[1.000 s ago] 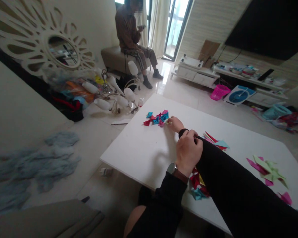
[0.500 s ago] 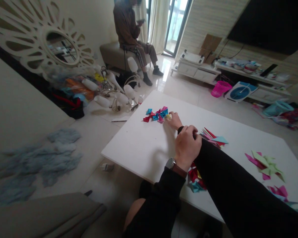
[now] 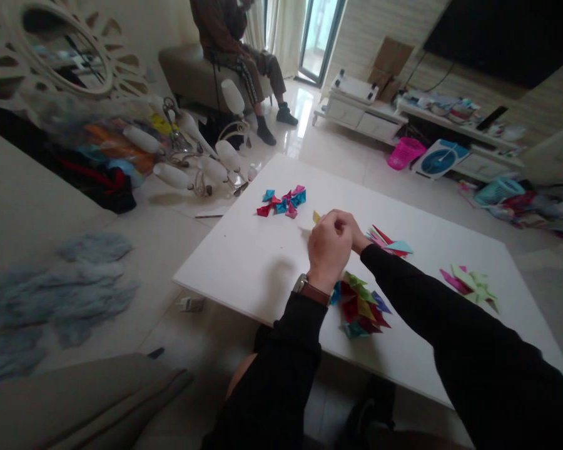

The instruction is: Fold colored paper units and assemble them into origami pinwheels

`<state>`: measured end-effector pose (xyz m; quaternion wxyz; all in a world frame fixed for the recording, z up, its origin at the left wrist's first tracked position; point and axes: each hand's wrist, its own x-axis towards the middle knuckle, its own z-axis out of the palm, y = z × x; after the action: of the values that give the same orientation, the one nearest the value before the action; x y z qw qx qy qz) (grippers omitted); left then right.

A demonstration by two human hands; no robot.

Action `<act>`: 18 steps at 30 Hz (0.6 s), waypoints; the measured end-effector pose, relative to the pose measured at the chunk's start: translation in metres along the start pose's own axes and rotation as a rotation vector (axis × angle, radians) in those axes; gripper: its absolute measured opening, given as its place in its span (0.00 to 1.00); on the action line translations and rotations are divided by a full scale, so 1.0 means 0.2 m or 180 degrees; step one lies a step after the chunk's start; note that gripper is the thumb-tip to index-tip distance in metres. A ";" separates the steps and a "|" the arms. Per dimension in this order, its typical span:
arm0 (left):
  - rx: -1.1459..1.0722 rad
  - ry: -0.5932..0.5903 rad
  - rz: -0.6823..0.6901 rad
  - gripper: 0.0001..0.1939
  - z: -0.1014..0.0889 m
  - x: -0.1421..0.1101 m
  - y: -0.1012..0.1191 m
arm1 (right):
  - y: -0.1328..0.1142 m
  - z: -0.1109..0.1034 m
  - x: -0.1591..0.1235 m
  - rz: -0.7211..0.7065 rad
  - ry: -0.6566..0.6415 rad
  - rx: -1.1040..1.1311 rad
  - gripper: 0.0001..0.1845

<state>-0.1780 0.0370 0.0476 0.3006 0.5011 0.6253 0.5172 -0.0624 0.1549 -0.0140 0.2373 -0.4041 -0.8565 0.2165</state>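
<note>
Over the white table (image 3: 244, 250), my left hand (image 3: 327, 247), with a watch at its wrist, is curled closed against my right hand (image 3: 351, 230). A yellow folded paper piece (image 3: 316, 217) pokes out beyond the fingers; the hands cover the rest of it. My right fingers are mostly hidden behind the left hand. Beyond them lies a cluster of small red, blue and pink folded papers (image 3: 286, 203). Nearer me, below the hands, sits a many-coloured pile of folded paper pieces (image 3: 360, 306).
Pointed paper pieces (image 3: 389, 242) lie right of my hands, and a green and pink bunch (image 3: 471, 286) farther right. On the floor to the left is a chandelier with white shades (image 3: 211, 169). A person (image 3: 244, 62) sits on a bench at the back.
My right hand has drawn back from the red and blue cluster with the yellow folded paper piece. My left hand has moved off the right forearm to meet it. The view has tilted downward.
</note>
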 end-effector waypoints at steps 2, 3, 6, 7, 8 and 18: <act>-0.0048 0.0038 0.0010 0.05 -0.01 0.00 -0.01 | -0.05 -0.09 -0.14 -0.0237 -0.0028 -0.0007 0.08; -0.0070 0.0054 0.0021 0.05 -0.01 -0.01 -0.01 | -0.08 -0.12 -0.23 -0.0373 -0.0063 -0.0010 0.09; -0.0139 0.0076 0.0092 0.05 0.00 -0.02 -0.01 | -0.14 -0.18 -0.54 -0.0646 -0.0391 0.0013 0.10; -0.0160 0.0070 0.0132 0.05 0.01 -0.03 -0.01 | -0.16 -0.17 -0.65 -0.0710 -0.0569 0.0011 0.11; -0.0178 0.0059 0.0177 0.05 0.01 -0.03 0.00 | -0.17 -0.16 -0.75 -0.0780 -0.0768 -0.0023 0.11; -0.0099 -0.0097 0.0318 0.05 0.08 -0.06 0.01 | -0.13 -0.06 -1.00 -0.0672 -0.0842 -0.0262 0.13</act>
<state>-0.1592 0.0308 0.0436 0.2917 0.5348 0.5867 0.5336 0.0407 -0.0174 -0.0356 0.1273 -0.2892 -0.9260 0.2064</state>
